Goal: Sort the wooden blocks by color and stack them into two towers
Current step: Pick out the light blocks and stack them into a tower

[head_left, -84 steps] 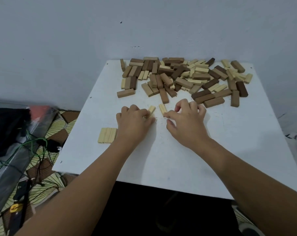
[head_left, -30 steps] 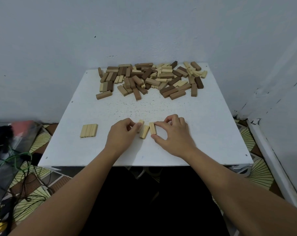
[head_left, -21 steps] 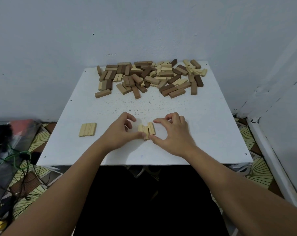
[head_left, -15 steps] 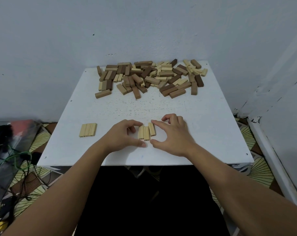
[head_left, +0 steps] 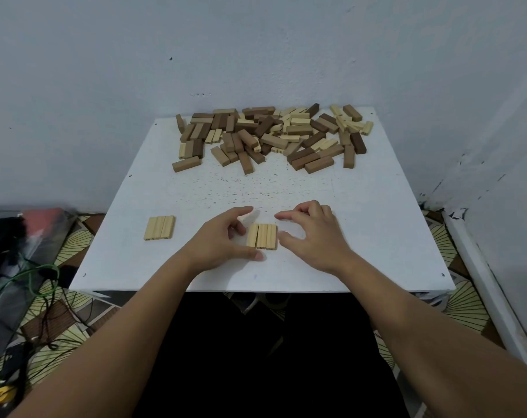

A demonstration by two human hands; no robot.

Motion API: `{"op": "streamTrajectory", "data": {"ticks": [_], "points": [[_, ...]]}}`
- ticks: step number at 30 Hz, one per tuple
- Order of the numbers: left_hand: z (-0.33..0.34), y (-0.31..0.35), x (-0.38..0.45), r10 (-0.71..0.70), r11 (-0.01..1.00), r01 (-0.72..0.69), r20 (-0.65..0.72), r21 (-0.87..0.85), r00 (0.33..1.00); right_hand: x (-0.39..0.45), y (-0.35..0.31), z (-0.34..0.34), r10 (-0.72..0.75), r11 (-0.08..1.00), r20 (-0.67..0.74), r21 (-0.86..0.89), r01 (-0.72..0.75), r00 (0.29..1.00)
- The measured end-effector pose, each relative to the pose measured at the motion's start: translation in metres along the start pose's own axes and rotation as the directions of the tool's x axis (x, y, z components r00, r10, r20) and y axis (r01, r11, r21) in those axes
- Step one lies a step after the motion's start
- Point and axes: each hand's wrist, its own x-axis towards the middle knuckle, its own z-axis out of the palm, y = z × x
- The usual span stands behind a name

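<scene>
Three light wooden blocks (head_left: 262,235) lie flat side by side near the front of the white table (head_left: 361,236). My left hand (head_left: 223,238) curves around their left side, fingers apart, thumb at the front corner. My right hand (head_left: 312,233) hovers just right of them, fingers spread, not gripping. A second flat row of light blocks (head_left: 160,227) lies further left. A mixed pile of brown and light blocks (head_left: 271,135) covers the far part of the table.
A grey wall rises directly behind the table and along the right side. Left of the table, on the patterned floor, lie a black bag (head_left: 2,236), a clear plastic sheet and green cables (head_left: 30,282).
Both hands pulled light blocks from near the pile to the front of the table, pushed them together into a neat row, then drew slightly away from it. The camera also tilted back.
</scene>
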Motion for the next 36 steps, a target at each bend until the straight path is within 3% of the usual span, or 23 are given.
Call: {"op": "streamTrajectory", "data": {"ticks": [3,7,11,18,20,22,24,27,29,31,36], "points": [[0.007,0.002,-0.009,-0.021,0.999,0.023,-0.032,0.049,0.999,0.000,-0.001,-0.001,-0.005,1.000,0.025,-0.030,0.005,1.000],[0.031,0.007,-0.013,-0.053,0.981,0.093,-0.230,0.167,0.972,0.001,0.000,0.001,-0.004,0.999,-0.005,-0.036,0.004,1.000],[0.048,0.006,-0.008,0.029,0.970,0.049,-0.314,0.237,0.949,-0.001,0.002,0.002,-0.008,1.000,-0.029,0.023,0.009,1.000],[0.013,0.012,0.001,0.085,0.940,-0.079,-0.005,0.331,0.996,-0.003,0.000,0.001,0.006,0.996,-0.026,0.085,-0.004,1.000],[0.006,0.011,-0.001,0.105,0.966,-0.112,0.039,0.232,0.994,-0.005,-0.003,-0.001,0.021,0.985,-0.022,0.170,-0.017,1.000],[0.009,0.009,-0.007,0.086,0.994,-0.088,-0.029,-0.069,0.996,-0.008,-0.004,-0.002,0.020,0.966,-0.042,0.260,-0.009,0.999],[0.020,0.009,-0.011,0.039,0.913,-0.102,-0.165,-0.396,0.986,-0.010,-0.009,-0.002,0.042,0.897,-0.032,0.442,-0.023,0.999],[0.040,0.018,-0.011,-0.074,0.728,-0.131,-0.268,-0.673,0.961,-0.007,-0.032,0.003,0.163,0.553,0.044,0.823,-0.128,0.986],[0.049,0.025,-0.009,-0.132,0.650,-0.143,-0.296,-0.746,0.946,-0.006,-0.048,0.009,0.242,0.370,0.057,0.918,-0.146,0.969],[0.056,0.030,-0.008,-0.154,0.610,-0.162,-0.317,-0.776,0.936,-0.006,-0.059,0.015,0.292,0.283,0.071,0.946,-0.157,0.954],[0.065,0.030,-0.004,-0.161,0.577,-0.162,-0.306,-0.800,0.938,-0.008,-0.064,0.030,0.297,0.282,0.088,0.943,-0.175,0.951]]}}
